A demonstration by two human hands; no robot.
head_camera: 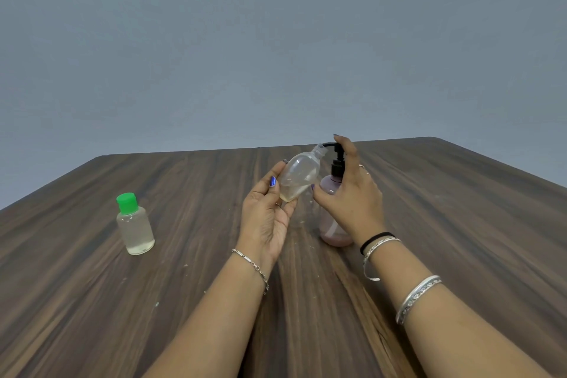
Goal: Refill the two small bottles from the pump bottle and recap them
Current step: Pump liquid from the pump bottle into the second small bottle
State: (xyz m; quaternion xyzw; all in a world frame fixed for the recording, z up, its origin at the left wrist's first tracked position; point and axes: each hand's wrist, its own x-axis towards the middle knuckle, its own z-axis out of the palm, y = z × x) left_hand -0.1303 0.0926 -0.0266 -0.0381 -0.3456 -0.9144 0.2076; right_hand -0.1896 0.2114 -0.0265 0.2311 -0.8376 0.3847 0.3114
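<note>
My left hand (267, 218) holds an uncapped clear small bottle (299, 176) tilted, its open neck up against the black spout of the pump bottle (333, 215). A little pale liquid sits in its bottom. The pump bottle is pinkish with a black pump head and stands on the table. My right hand (346, 193) is around its upper part, a finger resting on top of the pump head. A second small bottle (135, 225) with a green cap stands upright at the left, partly filled with clear liquid.
The dark wooden table (460, 224) spreads out on all sides, with a few small specks near the middle. Its far edge lies just behind the pump bottle, before a plain grey wall. No loose cap is visible.
</note>
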